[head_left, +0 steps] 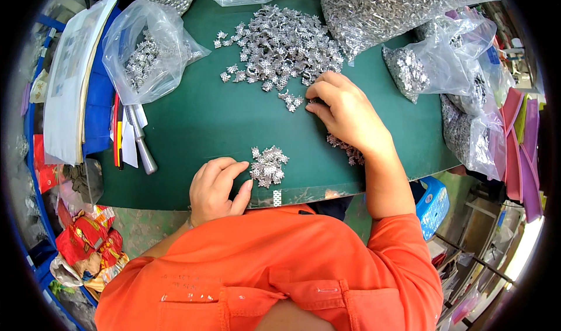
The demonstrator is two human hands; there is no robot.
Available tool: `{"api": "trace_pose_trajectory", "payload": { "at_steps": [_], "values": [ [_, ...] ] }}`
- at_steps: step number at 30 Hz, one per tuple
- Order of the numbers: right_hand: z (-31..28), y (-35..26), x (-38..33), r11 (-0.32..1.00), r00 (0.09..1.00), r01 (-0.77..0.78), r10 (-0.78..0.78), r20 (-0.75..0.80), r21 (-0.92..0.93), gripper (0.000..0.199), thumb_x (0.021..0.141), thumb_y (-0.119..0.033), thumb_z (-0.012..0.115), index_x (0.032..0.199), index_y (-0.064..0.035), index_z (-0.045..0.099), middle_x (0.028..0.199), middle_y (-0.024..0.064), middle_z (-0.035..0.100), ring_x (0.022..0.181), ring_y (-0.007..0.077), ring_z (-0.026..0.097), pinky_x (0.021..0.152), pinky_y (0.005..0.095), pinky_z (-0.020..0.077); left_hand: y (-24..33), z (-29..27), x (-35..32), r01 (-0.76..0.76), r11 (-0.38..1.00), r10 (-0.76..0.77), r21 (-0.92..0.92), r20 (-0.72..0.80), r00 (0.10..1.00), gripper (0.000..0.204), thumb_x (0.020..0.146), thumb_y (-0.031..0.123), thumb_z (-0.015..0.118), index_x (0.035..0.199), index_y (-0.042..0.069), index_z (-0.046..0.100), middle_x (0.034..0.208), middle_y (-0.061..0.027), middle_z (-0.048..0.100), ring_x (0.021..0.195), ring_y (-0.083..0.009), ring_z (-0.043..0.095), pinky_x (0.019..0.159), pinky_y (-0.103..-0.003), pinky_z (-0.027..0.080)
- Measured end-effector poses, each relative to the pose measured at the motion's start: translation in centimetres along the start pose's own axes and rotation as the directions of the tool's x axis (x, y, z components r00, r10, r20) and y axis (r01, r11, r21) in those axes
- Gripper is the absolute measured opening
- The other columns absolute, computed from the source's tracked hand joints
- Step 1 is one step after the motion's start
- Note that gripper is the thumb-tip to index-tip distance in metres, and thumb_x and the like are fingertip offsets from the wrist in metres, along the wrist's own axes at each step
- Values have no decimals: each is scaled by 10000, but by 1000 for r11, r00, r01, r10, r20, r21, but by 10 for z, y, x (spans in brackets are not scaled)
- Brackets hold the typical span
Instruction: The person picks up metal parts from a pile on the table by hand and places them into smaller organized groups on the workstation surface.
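A small pile of silvery metal pieces (269, 166) lies near the front of the green table. My left hand (217, 189) rests just left of it, fingers curved, thumb and forefinger apart with nothing visible between them. Farther up, my right hand (346, 110) has its thumb and fingertips drawn together; whatever they hold is too small to make out. A few loose metal pieces (290, 100) lie just left of those fingertips. Beyond spreads a large heap of similar pieces (286, 44). Another small pile (346, 150) is partly hidden under my right wrist.
A short metal strip (277, 198) lies at the table's front edge. Bags of metal parts (153, 59) stand left, with a large one (385, 9) at the back and others (429, 68) right. Pens and a metal-handled tool (142, 141) lie left. A blue stool (431, 205) stands below.
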State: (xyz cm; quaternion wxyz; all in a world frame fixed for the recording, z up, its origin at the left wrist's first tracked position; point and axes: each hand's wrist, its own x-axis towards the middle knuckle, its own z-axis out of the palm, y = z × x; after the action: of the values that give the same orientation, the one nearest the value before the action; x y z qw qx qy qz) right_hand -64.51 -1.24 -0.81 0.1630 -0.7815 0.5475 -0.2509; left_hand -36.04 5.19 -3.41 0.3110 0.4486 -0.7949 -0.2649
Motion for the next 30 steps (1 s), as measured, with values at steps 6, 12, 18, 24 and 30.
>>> {"api": "trace_pose_trajectory", "payload": {
  "at_steps": [6, 12, 18, 24, 30],
  "values": [
    [-2, 3, -7, 992, 997, 21, -30, 69, 127, 143, 808, 16, 733, 940, 5, 680, 887, 126, 638, 824, 322, 638, 716, 382, 518, -1, -1, 0, -20, 1000, 20, 2, 9, 1000, 348, 741, 62, 778, 1076, 43, 684, 1011, -114, 634, 837, -282, 614, 648, -360, 499],
    [-16, 9, -9, 978, 985, -109, 131, -114, 178, 94, 852, -12, 683, 944, 4, 683, 883, 161, 662, 825, 356, 662, 742, 403, 533, -2, -2, 0, -36, 999, 36, 16, 20, 999, 342, 758, 65, 773, 1085, 43, 678, 1029, -119, 634, 832, -269, 609, 610, -342, 497],
    [-11, 9, -10, 984, 990, -82, 99, -101, 159, 116, 853, 44, 678, 964, 10, 691, 879, 123, 662, 789, 261, 648, 692, 343, 508, 1, -1, 0, 4, 1000, -4, 5, 1, 1000, 356, 725, 77, 787, 1067, 45, 693, 995, -98, 629, 862, -300, 625, 739, -403, 507],
    [-1, 1, -9, 997, 999, 20, -17, -37, 73, 102, 827, 29, 709, 918, -3, 677, 869, 127, 656, 793, 307, 650, 700, 377, 519, -2, -2, 0, -37, 999, 37, 20, 19, 999, 345, 759, 69, 770, 1090, 45, 675, 1028, -114, 630, 833, -271, 604, 614, -343, 492],
    [6, -41, -13, 904, 983, 108, -159, 91, 413, 104, 808, -2, 709, 903, -23, 674, 845, 144, 655, 807, 364, 650, 722, 435, 533, -1, -2, 0, -50, 998, 50, 33, 11, 999, 337, 754, 71, 773, 1077, 39, 680, 1018, -118, 631, 816, -276, 606, 616, -349, 494]
  ]
}}
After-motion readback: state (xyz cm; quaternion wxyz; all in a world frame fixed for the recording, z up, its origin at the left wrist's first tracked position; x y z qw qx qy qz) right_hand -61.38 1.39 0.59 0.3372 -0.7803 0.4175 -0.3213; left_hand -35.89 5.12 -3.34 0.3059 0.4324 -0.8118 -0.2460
